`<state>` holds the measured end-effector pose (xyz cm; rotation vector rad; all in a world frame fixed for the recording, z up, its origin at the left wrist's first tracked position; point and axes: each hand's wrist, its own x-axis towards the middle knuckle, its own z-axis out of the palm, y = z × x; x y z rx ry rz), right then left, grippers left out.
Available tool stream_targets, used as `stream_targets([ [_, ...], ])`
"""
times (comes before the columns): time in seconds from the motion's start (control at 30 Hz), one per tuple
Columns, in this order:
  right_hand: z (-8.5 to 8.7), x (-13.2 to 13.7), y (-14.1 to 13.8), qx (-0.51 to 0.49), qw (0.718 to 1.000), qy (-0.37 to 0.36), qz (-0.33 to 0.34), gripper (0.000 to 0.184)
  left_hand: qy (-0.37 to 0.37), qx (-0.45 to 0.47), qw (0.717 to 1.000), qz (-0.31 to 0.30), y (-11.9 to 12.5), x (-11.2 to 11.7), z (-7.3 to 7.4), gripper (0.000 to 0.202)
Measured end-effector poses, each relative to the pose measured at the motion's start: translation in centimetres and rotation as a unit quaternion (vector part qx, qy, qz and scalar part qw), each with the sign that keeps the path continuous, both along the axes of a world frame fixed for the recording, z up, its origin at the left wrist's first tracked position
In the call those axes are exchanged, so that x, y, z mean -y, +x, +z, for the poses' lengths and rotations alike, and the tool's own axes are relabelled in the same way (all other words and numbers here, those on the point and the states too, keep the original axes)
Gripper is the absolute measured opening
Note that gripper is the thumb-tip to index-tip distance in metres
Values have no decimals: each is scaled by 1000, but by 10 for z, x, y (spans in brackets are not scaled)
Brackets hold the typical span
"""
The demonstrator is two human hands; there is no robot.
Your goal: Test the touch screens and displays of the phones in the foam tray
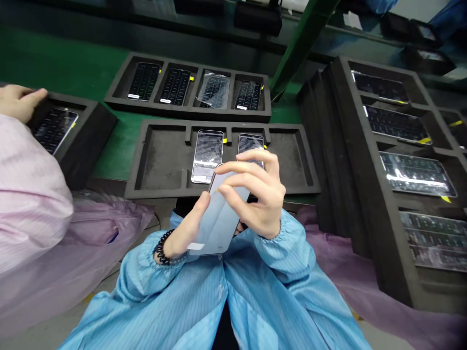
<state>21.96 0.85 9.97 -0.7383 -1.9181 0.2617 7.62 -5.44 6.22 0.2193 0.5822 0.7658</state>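
One smartphone [215,221] is at frame centre, gripped in our half-closed left hand [187,228]; our right hand [260,194] curls loosely over its top, any pinch unclear. We seem busy at that end; the next move needs steady left support.

A pink sleeve [31,189] and green post [302,41] appear.

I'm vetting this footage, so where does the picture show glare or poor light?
Head view: a white glare streak crosses one phone in the right-hand tray; head view: the held phone shows a softer, paler sheen; head view: the upper left corner is dim.
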Motion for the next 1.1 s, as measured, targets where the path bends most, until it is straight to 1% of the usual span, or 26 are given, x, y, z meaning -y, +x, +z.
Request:
stream_targets([
  [0.03, -2, -1, 0, -16, 999, -26, -15, 18, 3, 2, 1000, -26, -1, 0, 5, 84],
  [0.07, -3, 0, 0, -28, 998, -53, -25, 18, 7, 8, 999, -44, -3, 0, 10, 89],
  [0.13, -4, 0, 3, -36, 994, -102, -18, 22, 19, 30, 998, -54, -5, -2, 20, 87],
  [0.2, -3, 0, 6, -23, 990, -140, 6, 29, 25, 60, 997, -45, -7, -3, 28, 82],
  [0.27, -4, -2, 10, 1, 987, -162, 13, 36, 21, 77, 996, -44, -9, -4, 31, 82],
  [0.37, -7, -3, 11, 31, 985, -167, -5, 39, 9, 87, 995, -48, -10, -3, 32, 81],
  [0.43, -10, -3, 11, 45, 986, -160, -11, 37, 8, 91, 995, -51, -10, -2, 34, 80],
  [0.53, -15, -5, 9, 35, 990, -137, -23, 28, 13, 74, 997, -37, -9, -2, 37, 77],
  [0.57, -16, -6, 10, 13, 991, -127, -25, 26, 16, 64, 997, -28, -10, -2, 37, 77],
  [0.6, -16, -6, 11, -24, 992, -122, -22, 28, 18, 52, 998, -19, -10, -3, 37, 77],
  [0.63, -16, -6, 12, -74, 990, -121, -13, 33, 20, 41, 999, -9, -11, -4, 37, 77],
  [0.7, -14, -1, 16, -175, 977, -123, 7, 41, 32, 27, 999, 12, -14, -6, 34, 79],
  [0.73, -13, 3, 19, -204, 971, -124, 12, 42, 38, 23, 999, 26, -15, -7, 32, 80],
  [0.77, -13, 10, 21, -209, 970, -121, 14, 41, 37, 15, 998, 43, -17, -8, 30, 79],
  [0.83, -15, 26, 23, -156, 983, -98, 23, 39, 37, 1, 997, 74, -20, -11, 26, 78],
  [0.9, -22, 43, 23, -76, 993, -49, 70, 36, 31, -24, 995, 95, -22, -13, 25, 77],
  [0.93, -26, 51, 21, -40, 995, -15, 95, 36, 30, -36, 994, 103, -22, -14, 26, 78],
  [1.0, -36, 62, 16, 16, 992, 45, 117, 38, 25, -51, 992, 113, -22, -16, 27, 79],
  [1.1, -48, 68, 8, 76, 984, 95, 130, 40, 22, -60, 991, 119, -21, -18, 27, 79],
])
